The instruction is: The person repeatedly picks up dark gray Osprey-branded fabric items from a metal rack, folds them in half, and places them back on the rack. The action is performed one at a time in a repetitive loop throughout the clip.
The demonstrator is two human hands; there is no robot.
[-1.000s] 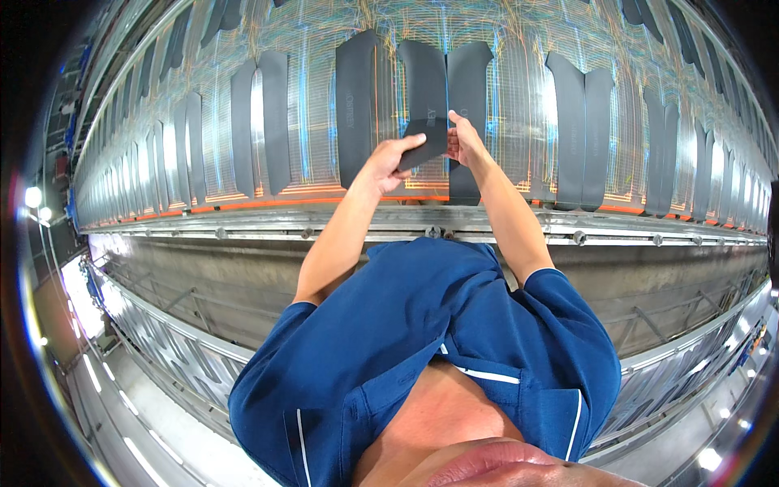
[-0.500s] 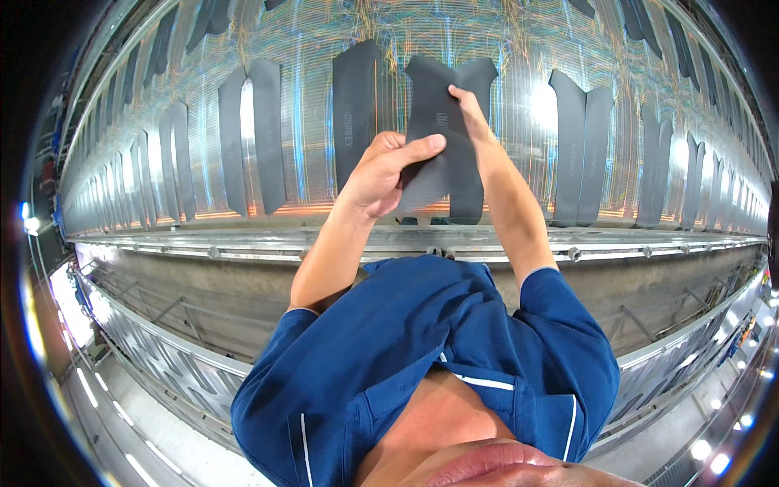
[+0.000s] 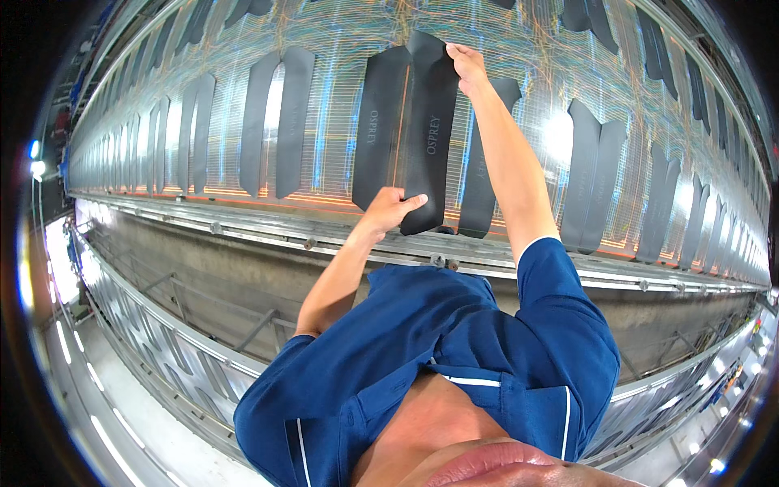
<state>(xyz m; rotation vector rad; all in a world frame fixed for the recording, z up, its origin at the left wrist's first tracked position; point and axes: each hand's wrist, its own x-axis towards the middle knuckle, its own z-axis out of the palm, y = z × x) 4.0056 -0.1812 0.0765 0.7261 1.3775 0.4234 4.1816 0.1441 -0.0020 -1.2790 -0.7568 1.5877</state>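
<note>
Both my hands hold a dark grey flat panel [image 3: 430, 138] with faint lettering and a pointed upper end. My left hand [image 3: 392, 213] pinches its lower end, thumb on top. At the upper right corner, my right hand [image 3: 468, 68] grips the edge between thumb and fingers. Close along its left side lies a similar dark panel [image 3: 378, 138] on the striped, shiny surface [image 3: 333, 138]. Another panel [image 3: 479, 183] lies to the right, partly hidden by my right forearm. Whether the held panel touches the surface along its length, I cannot tell.
Paired dark panels [image 3: 261, 122] run in rows to the left and right, with more panels [image 3: 591, 20] farther back. A metal rail [image 3: 268, 231] edges the surface in front of me. Beyond a gap, another railed surface [image 3: 203, 349] carries similar pieces.
The held panel has shifted left, away from the right-hand panel and beside the left one. My left hand has moved down to its lower end; my right hand has risen to its upper corner.
</note>
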